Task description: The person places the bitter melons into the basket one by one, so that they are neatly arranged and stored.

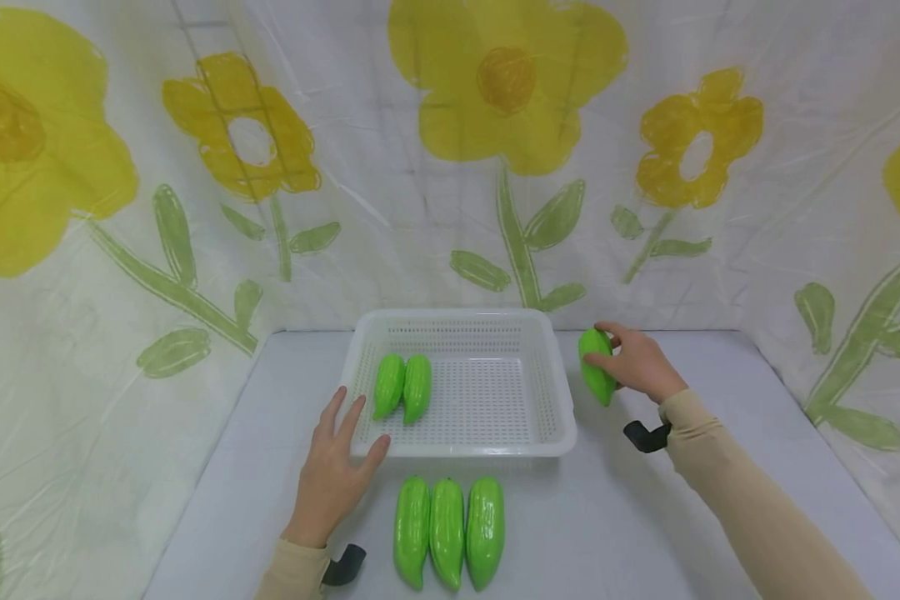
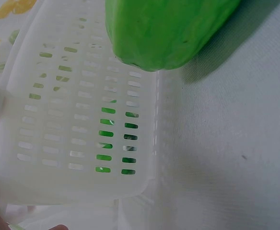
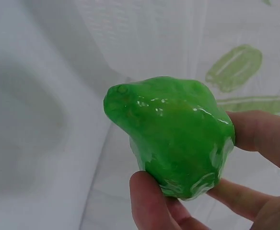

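My right hand (image 1: 637,362) grips a green bitter melon (image 1: 597,367) in the air just right of the white basket (image 1: 461,450). In the right wrist view, thumb and fingers (image 3: 149,201) pinch the melon's (image 3: 178,134) sides, its narrow end facing the camera. My left hand (image 1: 333,475) lies at the basket's front left corner, fingers spread and fairly straight; whether they touch the rim is hard to tell. Inside the basket, two bitter melons lie side by side at the left: one melon (image 1: 389,386) and another melon (image 1: 417,387).
In front of the basket, three more bitter melons lie in a row on the white table: left melon (image 1: 412,529), middle melon (image 1: 447,533) and right melon (image 1: 486,529). A white curtain (image 1: 390,225) printed with yellow flowers hangs behind and at both sides.
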Available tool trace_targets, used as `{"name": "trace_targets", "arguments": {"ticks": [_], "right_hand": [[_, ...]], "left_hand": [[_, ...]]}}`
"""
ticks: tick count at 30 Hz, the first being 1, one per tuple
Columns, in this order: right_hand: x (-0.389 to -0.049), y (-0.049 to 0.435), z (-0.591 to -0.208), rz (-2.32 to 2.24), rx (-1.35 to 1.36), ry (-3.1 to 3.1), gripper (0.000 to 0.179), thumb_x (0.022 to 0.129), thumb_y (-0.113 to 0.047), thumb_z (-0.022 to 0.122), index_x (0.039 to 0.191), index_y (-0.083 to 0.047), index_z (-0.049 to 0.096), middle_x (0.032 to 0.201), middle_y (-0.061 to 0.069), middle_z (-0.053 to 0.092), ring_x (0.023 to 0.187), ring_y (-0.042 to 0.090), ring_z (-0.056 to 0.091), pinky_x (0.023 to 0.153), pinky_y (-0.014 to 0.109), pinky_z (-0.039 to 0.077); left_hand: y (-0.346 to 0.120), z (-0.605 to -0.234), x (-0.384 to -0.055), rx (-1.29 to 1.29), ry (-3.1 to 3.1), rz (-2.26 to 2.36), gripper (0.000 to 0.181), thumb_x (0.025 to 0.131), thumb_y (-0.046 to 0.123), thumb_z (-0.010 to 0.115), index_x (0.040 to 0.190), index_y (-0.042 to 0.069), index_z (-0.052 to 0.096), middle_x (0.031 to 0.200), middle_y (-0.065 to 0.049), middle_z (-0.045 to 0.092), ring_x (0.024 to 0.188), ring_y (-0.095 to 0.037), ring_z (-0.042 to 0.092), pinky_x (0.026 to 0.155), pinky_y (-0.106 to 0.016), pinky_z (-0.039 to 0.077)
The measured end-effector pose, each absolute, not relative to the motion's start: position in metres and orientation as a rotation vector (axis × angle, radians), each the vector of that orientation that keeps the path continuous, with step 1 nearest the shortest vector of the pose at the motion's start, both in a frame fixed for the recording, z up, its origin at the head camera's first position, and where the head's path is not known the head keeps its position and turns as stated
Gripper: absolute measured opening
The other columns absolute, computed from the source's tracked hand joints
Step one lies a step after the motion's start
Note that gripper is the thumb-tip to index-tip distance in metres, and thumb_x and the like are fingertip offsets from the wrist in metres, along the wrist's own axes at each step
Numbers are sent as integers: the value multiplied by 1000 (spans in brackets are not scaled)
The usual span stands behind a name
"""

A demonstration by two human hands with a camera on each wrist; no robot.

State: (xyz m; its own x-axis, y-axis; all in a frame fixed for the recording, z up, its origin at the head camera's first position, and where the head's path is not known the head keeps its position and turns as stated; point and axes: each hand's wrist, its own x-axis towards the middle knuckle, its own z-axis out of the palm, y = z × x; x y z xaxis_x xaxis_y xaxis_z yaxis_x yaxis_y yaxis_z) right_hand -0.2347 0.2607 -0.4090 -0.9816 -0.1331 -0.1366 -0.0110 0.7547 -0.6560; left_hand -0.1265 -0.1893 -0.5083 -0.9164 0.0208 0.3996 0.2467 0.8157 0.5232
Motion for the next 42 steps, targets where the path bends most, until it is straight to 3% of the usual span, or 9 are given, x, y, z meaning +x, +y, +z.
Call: {"name": "trace_targets", "arguments": {"ticks": [7, 19, 29, 37, 42], "right_hand": [[-233, 259, -407, -1027, -120, 2768, 74, 101, -31, 67, 158, 3, 35, 132, 35, 54, 91, 30, 70, 68, 36, 63], [-231, 250, -391, -1029, -174, 2797, 73, 100, -32, 68, 157, 2, 38, 130, 32, 56, 85, 26, 69, 68, 37, 63], [-235, 213, -386, -1083, -247, 2752, 69, 99, -27, 69, 156, 1, 41, 126, 30, 58, 79, 22, 69, 67, 38, 64], [-236, 179, -390, -1094, -300, 2709, 67, 98, -27, 72, 154, -2, 45, 125, 27, 58, 83, 24, 69, 64, 33, 63], [-239, 163, -394, -1100, -313, 2689, 67, 98, -27, 72, 154, -3, 45, 123, 27, 59, 84, 26, 70, 64, 37, 64]], "left_hand": [[-190, -509, -126, -211, -2612, -820, 73, 95, 41, 72, 156, 10, 47, 169, -16, 28, 144, -48, 43, 97, -68, 51], [-190, -509, -126, -211, -2614, -829, 73, 96, 42, 72, 156, 9, 47, 170, -16, 27, 144, -48, 42, 96, -68, 51], [-189, -508, -126, -214, -2609, -810, 73, 96, 41, 72, 155, 8, 47, 169, -17, 28, 143, -47, 43, 96, -68, 52], [-190, -508, -126, -204, -2625, -834, 73, 96, 43, 70, 157, 10, 46, 170, -15, 26, 144, -47, 42, 95, -67, 53], [-190, -509, -126, -211, -2625, -833, 73, 96, 44, 71, 157, 11, 46, 170, -15, 27, 144, -47, 43, 95, -67, 52]]}}
